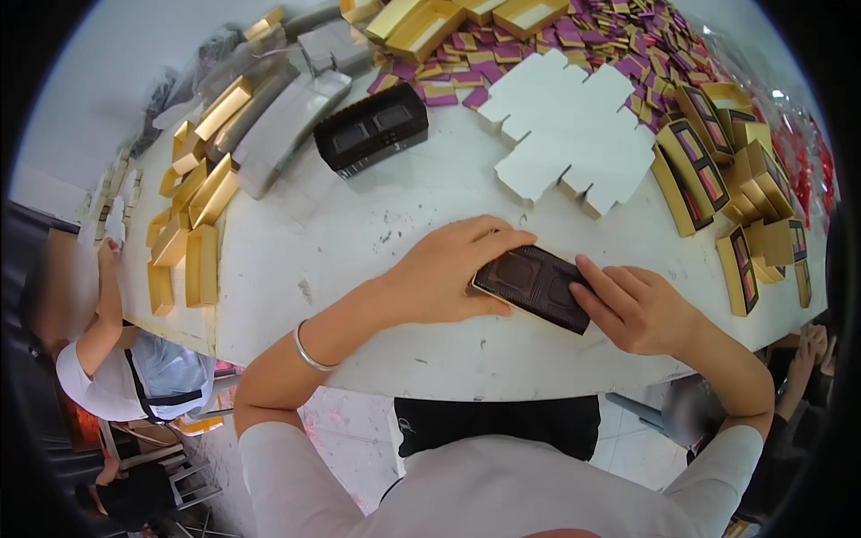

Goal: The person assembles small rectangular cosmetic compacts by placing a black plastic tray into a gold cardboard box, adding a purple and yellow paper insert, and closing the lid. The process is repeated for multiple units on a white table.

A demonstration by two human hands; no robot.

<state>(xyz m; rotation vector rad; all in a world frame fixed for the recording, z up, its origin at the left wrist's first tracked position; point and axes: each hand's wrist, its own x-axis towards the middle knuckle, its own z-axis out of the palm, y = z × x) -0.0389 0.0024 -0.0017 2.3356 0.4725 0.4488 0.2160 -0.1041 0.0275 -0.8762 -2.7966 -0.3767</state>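
Observation:
Near the front of the table, a dark brown plastic tray (pixel 531 285) with moulded compartments lies over a shallow gold box, whose thin gold edge shows along the near side. My left hand (pixel 453 273) is closed round its left end, thumb on the near side and fingers over the far side. At the other end, the bent fingers of my right hand (pixel 641 307) press on the tray's top and edge; the right thumb is hidden. Farther back stands a stack of the same dark trays (pixel 372 130).
Flat white die-cut cardboard (pixel 574 130) lies behind my hands. Empty gold boxes (pixel 202 264) and grey tray stacks (pixel 287 134) line the left. Finished-looking gold boxes with window lids (pixel 695 175) pile up at right. Small purple-and-gold pieces (pixel 628 45) cover the back. Another person (pixel 108 305) sits at left.

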